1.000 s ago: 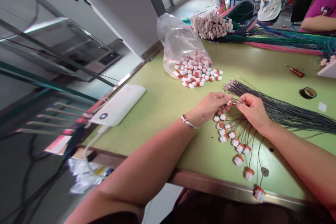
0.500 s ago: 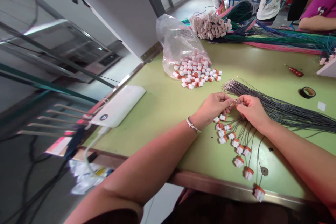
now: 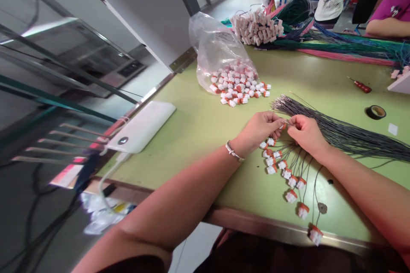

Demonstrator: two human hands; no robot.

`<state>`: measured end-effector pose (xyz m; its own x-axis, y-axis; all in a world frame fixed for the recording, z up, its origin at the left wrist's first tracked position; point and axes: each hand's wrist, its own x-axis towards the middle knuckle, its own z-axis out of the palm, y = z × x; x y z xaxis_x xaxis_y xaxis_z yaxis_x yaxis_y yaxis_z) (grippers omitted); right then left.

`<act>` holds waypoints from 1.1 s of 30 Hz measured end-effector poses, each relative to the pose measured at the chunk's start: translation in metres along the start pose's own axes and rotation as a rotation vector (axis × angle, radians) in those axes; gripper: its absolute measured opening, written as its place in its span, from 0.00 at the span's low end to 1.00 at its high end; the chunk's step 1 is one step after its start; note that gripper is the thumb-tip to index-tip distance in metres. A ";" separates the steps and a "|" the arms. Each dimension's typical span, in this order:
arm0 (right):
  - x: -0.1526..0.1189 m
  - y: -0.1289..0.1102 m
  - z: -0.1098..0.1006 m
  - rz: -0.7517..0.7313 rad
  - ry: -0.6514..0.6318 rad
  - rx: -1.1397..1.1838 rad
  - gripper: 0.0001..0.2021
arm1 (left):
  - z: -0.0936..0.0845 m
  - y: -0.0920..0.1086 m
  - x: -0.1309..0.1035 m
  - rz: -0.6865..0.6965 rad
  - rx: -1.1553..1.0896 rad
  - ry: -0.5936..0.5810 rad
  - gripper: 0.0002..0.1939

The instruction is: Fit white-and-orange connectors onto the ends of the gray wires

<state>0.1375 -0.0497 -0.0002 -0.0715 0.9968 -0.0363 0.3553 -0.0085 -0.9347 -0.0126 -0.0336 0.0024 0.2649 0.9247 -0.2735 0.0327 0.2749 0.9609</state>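
My left hand [image 3: 263, 129] is closed in a pinch on a small orange-and-white connector [image 3: 282, 126], mostly covered by the fingers. Just to its right, my right hand [image 3: 306, 132] pinches the end of a thin dark wire, its tip close to the connector. Below both hands, several white-and-orange connectors [image 3: 291, 196] lie on the green tabletop, each with a dark wire running up under my right hand. Behind my right hand stretches a bundle of dark wires [image 3: 346, 132] with bare metal tips at its left end.
A clear plastic bag [image 3: 218, 47] spills loose connectors [image 3: 237, 87] onto the table. On the left lies a white power bank [image 3: 144, 126] with a cable. To the right are black tape [image 3: 375, 112] and a red-handled pick [image 3: 361, 86]. Across the table, a person's arm [image 3: 389, 27] rests near coloured wires.
My hands stay close together at the same place, with the wire end and connector slightly farther apart. The whole view has shifted slightly.
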 end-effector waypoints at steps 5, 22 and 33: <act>0.001 0.002 -0.001 -0.031 -0.004 -0.006 0.02 | -0.001 -0.002 0.000 0.036 0.056 -0.006 0.09; -0.003 0.004 -0.008 0.021 0.055 0.309 0.14 | -0.092 0.019 0.012 0.209 0.913 0.692 0.11; -0.002 0.004 -0.003 -0.025 0.083 0.190 0.06 | -0.097 0.028 0.006 0.117 1.010 0.589 0.09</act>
<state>0.1422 -0.0511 -0.0031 0.0022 1.0000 0.0096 0.1716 0.0090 -0.9851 -0.1033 0.0054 0.0233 -0.1609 0.9824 0.0953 0.8574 0.0914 0.5065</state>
